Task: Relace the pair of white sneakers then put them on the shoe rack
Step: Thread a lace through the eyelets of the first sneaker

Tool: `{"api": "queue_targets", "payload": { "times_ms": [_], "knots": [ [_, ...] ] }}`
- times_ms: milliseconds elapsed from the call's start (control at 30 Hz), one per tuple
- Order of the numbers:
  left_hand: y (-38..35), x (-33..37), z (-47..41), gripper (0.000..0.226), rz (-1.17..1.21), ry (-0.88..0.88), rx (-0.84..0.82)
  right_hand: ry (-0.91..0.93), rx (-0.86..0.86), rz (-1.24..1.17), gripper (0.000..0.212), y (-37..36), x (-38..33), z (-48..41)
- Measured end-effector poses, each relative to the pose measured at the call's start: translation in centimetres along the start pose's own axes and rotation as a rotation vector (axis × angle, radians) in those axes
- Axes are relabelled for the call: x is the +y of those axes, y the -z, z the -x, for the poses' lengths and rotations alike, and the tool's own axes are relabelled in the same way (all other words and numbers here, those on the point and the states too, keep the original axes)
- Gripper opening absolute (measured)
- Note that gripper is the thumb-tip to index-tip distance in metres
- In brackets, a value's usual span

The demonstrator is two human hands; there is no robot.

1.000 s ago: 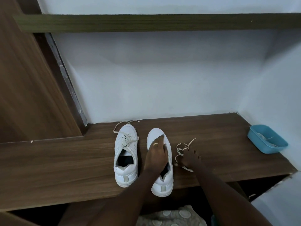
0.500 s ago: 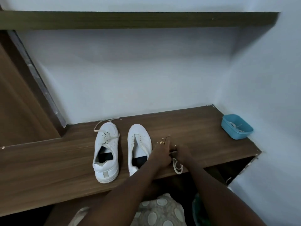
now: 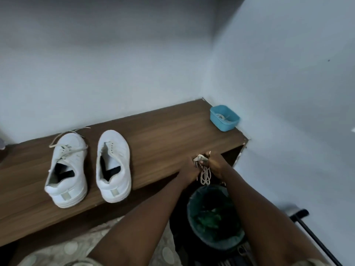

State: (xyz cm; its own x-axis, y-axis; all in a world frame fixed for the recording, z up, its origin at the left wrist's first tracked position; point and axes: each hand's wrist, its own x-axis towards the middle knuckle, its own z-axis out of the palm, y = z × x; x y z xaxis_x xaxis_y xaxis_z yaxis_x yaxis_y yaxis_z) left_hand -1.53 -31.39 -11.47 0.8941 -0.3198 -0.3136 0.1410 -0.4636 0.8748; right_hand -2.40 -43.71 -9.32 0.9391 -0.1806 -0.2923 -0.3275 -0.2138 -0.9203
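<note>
- Lace (image 3: pixel 204 174): pale, bunched; top of the bunch sits btwn both hands, loops hang free below, past the front edge of the table (image 3: pixel 163 135) and over a dark bin (image 3: pixel 213 214) on the floor.
- Grip: left hand (image 3: pixel 189 172) and right hand (image 3: pixel 216 164) are knuckle to knuckle, fingers of each curled round the top of the bunch. Looks like a pinch on both sides; motion blur hides exact finger placement.
- Unlaced sneaker (image 3: pixel 113 166): on the table, well apart from the grip and to its left. Long axis runs front to back, toe twd the wall, heel at the near edge. Tongue open, eyelet rows bare.
- Laced sneaker (image 3: pixel 67 169): just beside it, further left, parallel, same heading, lace ends loose at the toe.
- Key relation: lace must travel left to reach the bare eyelets. Left hand is the nearer one, so prob. it steadies the shoe while the right feeds the lace.
- Hard to make out: lace tips are lost in the bunch, can't tell which end is free.
- Blue tub (image 3: pixel 224 118) in the back right corner holds sth pale and cord-like, unclear what.
- No shoe rack recognisable in view.
</note>
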Motion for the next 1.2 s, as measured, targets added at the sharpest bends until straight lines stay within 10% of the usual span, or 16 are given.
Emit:
{"api": "queue_targets", "payload": {
  "times_ms": [233, 667, 1200],
  "knots": [
    [-8.0, -1.3, 0.8, 0.012, 0.081, 0.239, -0.147, -0.122, 0.018, 0.211, 0.018, 4.1, 7.7, 2.0],
    [-13.7, -6.1, 0.8, 0.039, -0.103, 0.342, -0.234, -0.244, -0.141, 0.596, 0.030, 4.5, 17.8, 1.1],
    [-2.9, 0.1, 2.1, 0.028, -0.218, -0.114, 0.043, -0.030, 0.045, 0.698, 0.010, 0.1, 0.3, 2.4]
  ]
}}
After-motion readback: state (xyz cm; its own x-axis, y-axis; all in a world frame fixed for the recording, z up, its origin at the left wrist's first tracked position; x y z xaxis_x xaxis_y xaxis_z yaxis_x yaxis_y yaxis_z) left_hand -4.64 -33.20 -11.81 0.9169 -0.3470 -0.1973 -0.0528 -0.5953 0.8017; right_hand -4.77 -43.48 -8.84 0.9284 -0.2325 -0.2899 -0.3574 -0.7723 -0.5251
